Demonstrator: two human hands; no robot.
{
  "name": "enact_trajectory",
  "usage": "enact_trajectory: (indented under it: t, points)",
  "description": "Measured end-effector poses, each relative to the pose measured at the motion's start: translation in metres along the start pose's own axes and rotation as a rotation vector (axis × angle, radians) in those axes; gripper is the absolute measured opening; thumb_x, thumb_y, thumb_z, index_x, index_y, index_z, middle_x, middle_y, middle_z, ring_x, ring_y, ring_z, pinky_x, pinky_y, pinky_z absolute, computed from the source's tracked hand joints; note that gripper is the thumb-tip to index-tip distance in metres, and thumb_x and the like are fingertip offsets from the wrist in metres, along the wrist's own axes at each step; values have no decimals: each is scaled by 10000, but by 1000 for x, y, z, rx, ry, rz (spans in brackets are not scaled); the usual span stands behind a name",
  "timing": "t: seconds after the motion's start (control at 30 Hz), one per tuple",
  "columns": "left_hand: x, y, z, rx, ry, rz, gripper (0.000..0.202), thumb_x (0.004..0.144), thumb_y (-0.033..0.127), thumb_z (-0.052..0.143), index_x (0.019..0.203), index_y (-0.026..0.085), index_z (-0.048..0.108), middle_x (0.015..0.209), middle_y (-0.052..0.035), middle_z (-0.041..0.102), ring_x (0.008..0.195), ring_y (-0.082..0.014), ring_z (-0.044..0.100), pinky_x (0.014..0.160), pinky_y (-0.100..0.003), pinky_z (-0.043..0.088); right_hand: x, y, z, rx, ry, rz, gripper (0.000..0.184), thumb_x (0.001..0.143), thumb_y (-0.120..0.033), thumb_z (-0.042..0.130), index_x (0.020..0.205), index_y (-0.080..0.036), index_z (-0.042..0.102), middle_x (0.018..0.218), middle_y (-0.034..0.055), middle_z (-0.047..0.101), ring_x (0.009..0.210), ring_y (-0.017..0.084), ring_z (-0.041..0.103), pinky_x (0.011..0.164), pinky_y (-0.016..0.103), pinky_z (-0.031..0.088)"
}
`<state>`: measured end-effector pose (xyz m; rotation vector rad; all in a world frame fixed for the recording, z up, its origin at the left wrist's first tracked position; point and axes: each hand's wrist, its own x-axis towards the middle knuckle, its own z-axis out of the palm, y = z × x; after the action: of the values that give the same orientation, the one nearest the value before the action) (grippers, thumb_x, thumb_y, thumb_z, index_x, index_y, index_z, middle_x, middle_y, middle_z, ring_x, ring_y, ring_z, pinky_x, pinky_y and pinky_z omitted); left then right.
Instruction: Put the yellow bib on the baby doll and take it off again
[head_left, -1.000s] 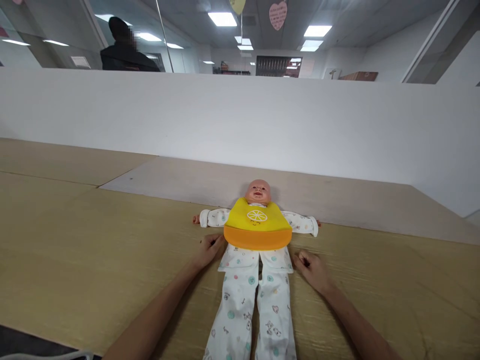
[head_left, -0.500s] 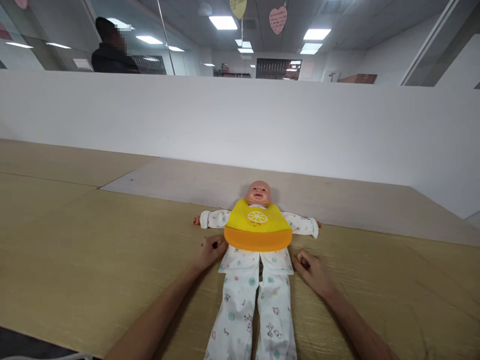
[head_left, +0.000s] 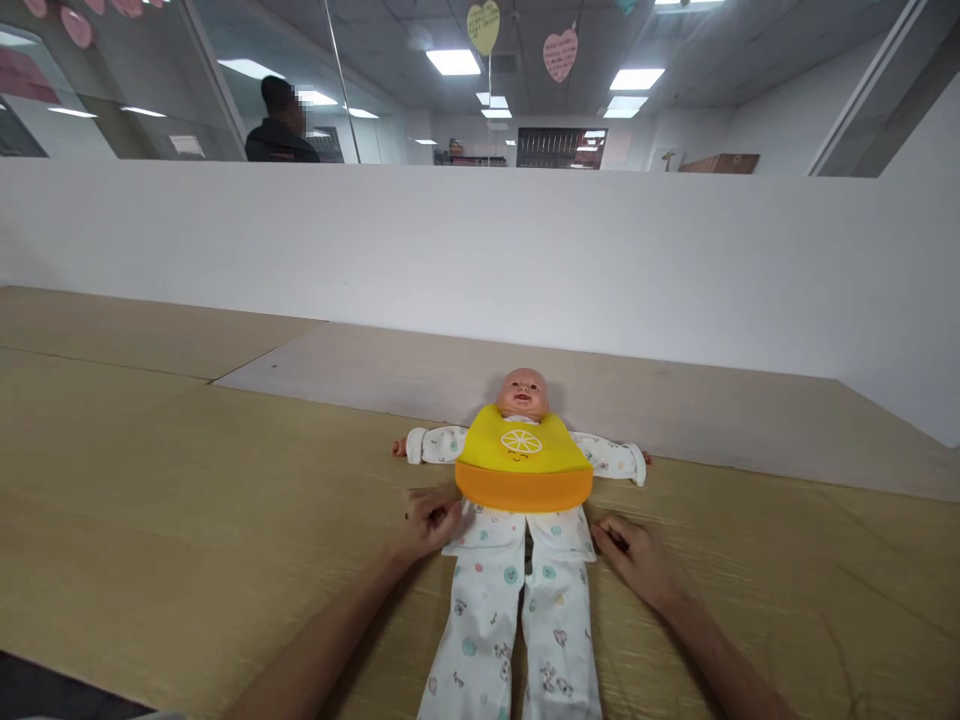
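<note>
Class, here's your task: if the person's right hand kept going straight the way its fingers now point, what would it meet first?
Probably the hem of the baby doll's white patterned cloth top, just past the fingertips of the right hand. The yellow-and-orange bib lies just beyond, though depth is hard to judge from this view.

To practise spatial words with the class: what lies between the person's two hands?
In the head view, the white printed pajama top of a baby doll lies between the left hand and the right hand.
</note>
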<state>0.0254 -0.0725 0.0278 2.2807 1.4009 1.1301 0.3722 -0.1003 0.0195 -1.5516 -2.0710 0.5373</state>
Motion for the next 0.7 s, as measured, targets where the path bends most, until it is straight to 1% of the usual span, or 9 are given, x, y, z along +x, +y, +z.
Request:
enact_trajectory:
  t: [0.03,0.1,0.23,0.33,0.37,0.43,0.57,0.63,0.7]
  points:
    - [-1,1,0,-12,29,-17,391,816,375,412,477,218,298,436,43,288,433,-98,274,493,-276,246,0,0,0,1,-5,4,392,909,-445,374,669,-174,523,605,0,541,568,118,476,562,241,332]
    - [-3,2,1,-40,86,-88,411,834,403,367,479,227,257,441,36,266,435,-107,261,496,-296,237,0,2,2,11,-10,4,392,910,-446,369,669,-173,513,608,-2,535,574,115,471,564,237,331]
    - [-1,-2,3,-137,231,-311,490,876,508,293,478,236,203,455,24,239,448,-118,245,492,-311,213,0,12,8,31,31,-15,394,908,-442,381,639,-169,474,602,-6,523,568,104,453,564,229,330]
    - [3,-8,4,-200,338,-434,540,858,603,312,490,240,157,471,31,184,460,-113,192,474,-309,193,0,16,11,22,69,-40,408,904,-432,394,597,-168,434,566,-10,498,542,94,427,536,223,308]
    - [4,-10,4,-209,349,-452,548,851,619,325,491,240,158,473,31,178,463,-114,187,468,-309,189,1,16,12,15,80,-46,412,903,-429,398,585,-167,424,553,-12,489,531,91,418,525,221,296]
    - [4,-13,6,-212,335,-459,552,841,625,349,488,243,166,469,30,177,461,-116,187,455,-312,185,1,16,12,2,100,-56,418,898,-424,403,569,-166,411,531,-16,470,510,84,401,510,220,277]
    - [4,-17,12,-200,277,-448,523,843,566,384,485,243,181,465,29,192,457,-117,198,448,-312,188,1,13,12,4,108,-57,407,880,-427,422,567,-166,414,521,-22,447,504,80,381,514,217,273]
    - [5,-17,14,-209,280,-479,508,837,536,402,474,243,201,462,32,205,455,-112,214,455,-307,186,2,12,10,48,92,-35,408,874,-439,422,570,-168,408,527,-21,435,514,83,374,521,219,277]
    - [7,-16,13,-224,310,-531,494,830,514,415,467,244,217,453,37,214,452,-109,232,460,-303,190,3,11,6,131,92,-5,406,868,-454,416,575,-174,390,543,-14,422,531,90,367,526,228,282]
